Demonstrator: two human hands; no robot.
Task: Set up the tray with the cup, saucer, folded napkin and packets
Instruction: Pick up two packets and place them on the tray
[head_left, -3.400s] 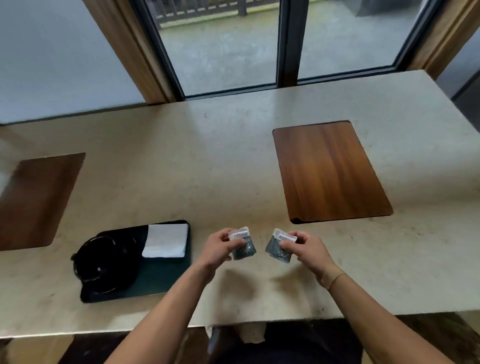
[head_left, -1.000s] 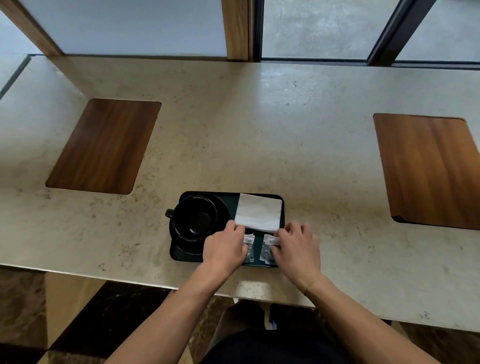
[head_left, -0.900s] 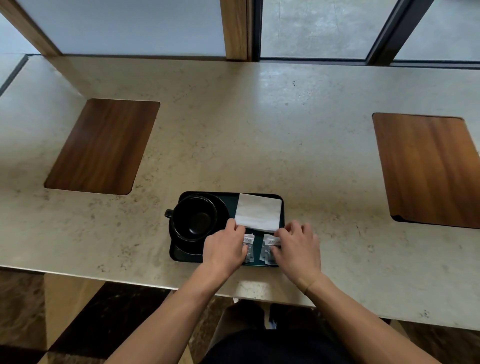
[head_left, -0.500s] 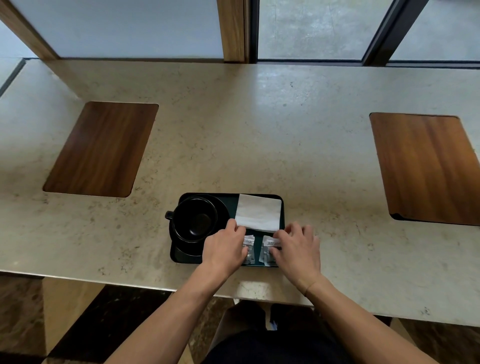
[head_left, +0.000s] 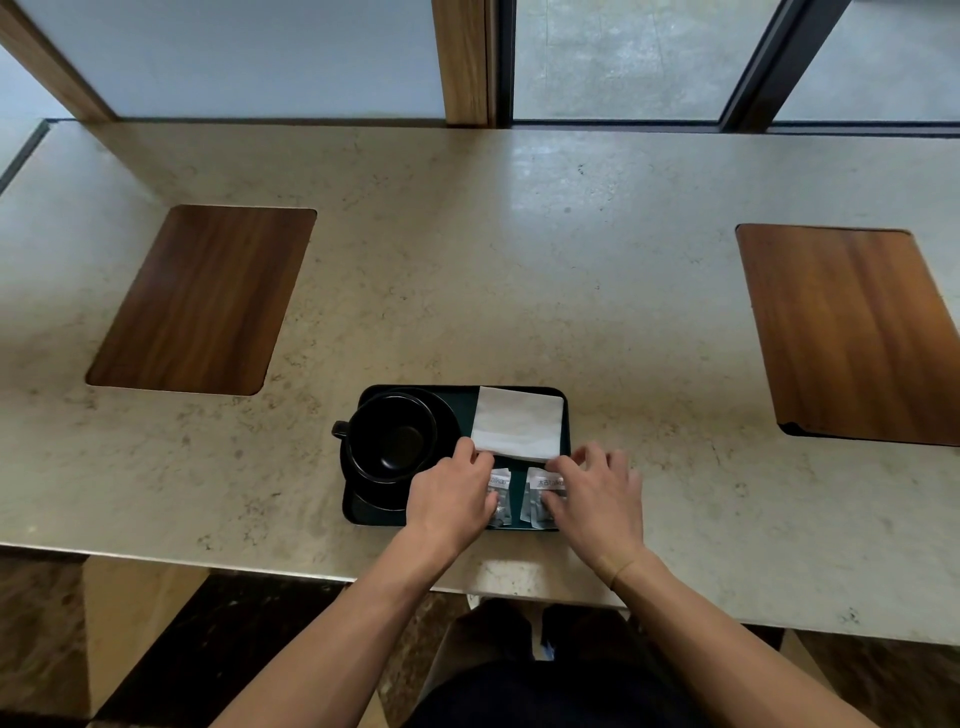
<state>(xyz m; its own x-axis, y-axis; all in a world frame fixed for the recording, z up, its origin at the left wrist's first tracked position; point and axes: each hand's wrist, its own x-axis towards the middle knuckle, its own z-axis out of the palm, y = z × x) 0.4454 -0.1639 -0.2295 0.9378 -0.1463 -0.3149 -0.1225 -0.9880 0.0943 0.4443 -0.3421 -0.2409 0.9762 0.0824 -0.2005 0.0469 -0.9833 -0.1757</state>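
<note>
**Two packets down on the tray, hands not yet off them**

Two packets sit side by side on the near right part of the tray (head_left: 566, 415): left packet (head_left: 502, 493) under my left hand (head_left: 452, 499), right packet (head_left: 537, 499) under my right hand (head_left: 597, 499). Fingers of both hands rest on the packets; whether they pinch or only press, I cannot tell.

Cup (head_left: 392, 436) stands on its saucer (head_left: 379, 496), left half of tray. Folded napkin (head_left: 519, 423) lies far right, its near edge just beside the packets.

Risks, my judgement:
- lifting off with a packet stuck to a fingertip drags it askew or over the near rim;
- left hand is close to the saucer, so a careless withdrawal could nudge the cup;
- a knuckle could ruck the napkin.

Surface (head_left: 519, 260): pale mottled stone, two wood insets, left inset (head_left: 202, 301), right inset (head_left: 852, 332). Windows (head_left: 613, 57) behind; dark floor below.
</note>
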